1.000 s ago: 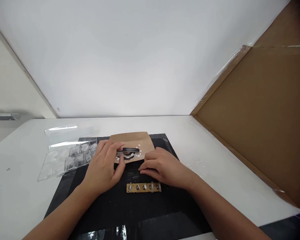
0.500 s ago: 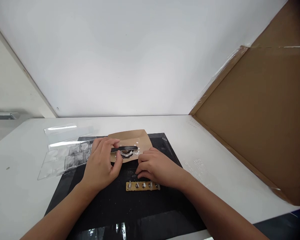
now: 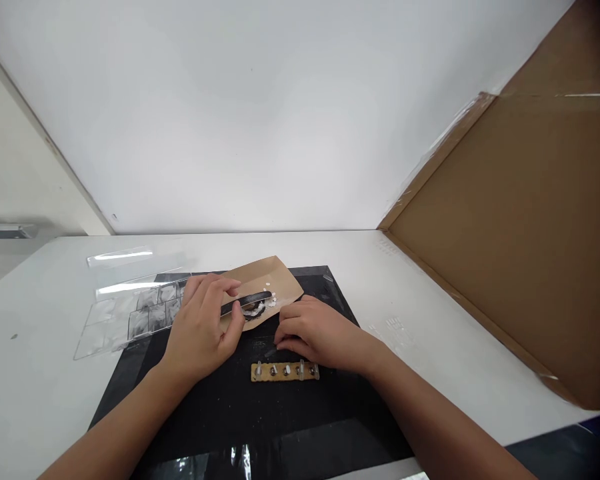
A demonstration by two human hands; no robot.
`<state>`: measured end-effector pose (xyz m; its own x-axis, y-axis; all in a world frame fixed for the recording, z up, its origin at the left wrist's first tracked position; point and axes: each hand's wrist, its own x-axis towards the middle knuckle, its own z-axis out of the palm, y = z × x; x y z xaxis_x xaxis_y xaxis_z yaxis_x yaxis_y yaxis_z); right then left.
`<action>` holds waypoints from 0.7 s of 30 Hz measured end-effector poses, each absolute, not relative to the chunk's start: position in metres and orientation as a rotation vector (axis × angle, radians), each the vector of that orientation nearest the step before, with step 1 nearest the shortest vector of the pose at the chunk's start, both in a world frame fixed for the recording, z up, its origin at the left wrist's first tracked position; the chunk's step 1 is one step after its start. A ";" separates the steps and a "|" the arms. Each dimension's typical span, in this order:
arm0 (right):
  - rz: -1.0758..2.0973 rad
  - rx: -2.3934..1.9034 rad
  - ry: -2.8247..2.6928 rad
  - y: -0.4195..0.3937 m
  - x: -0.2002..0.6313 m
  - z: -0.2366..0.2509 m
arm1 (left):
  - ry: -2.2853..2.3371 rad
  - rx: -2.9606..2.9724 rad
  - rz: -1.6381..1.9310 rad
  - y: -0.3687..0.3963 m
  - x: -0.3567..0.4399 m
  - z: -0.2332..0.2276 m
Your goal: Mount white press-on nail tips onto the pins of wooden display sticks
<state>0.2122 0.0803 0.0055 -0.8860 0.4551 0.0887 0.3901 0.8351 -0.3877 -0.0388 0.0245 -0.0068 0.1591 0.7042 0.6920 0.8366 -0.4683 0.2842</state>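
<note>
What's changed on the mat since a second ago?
The brown paper has turned anticlockwise, its far right corner shifting left; the dark strip over it swung likewise. Nothing was visibly picked up or let go. The gold strip on the black mat stayed put.

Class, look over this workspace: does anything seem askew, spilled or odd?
Yes: the brown paper lies askew to the black mat, one corner showing beyond its far edge. Small white pieces lie scattered on the paper like a spill, perhaps deliberately.
</note>
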 end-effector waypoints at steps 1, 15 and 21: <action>0.599 -0.632 -2.816 0.081 0.213 0.005 | -1.523 -2.255 -1.202 0.025 -0.039 -0.007; 0.826 -0.482 -2.760 0.088 0.210 -0.003 | -1.562 -2.216 -1.203 0.025 -0.040 -0.006; 0.855 -0.480 -2.759 0.089 0.208 -0.006 | -1.549 -2.199 -1.236 0.024 -0.040 -0.006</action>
<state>0.2081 0.0891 -0.0055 -0.9240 0.3676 0.1053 0.2436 0.7781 -0.5790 -0.0399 0.0243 -0.0060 0.1107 0.6958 0.7097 0.8464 -0.4403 0.2996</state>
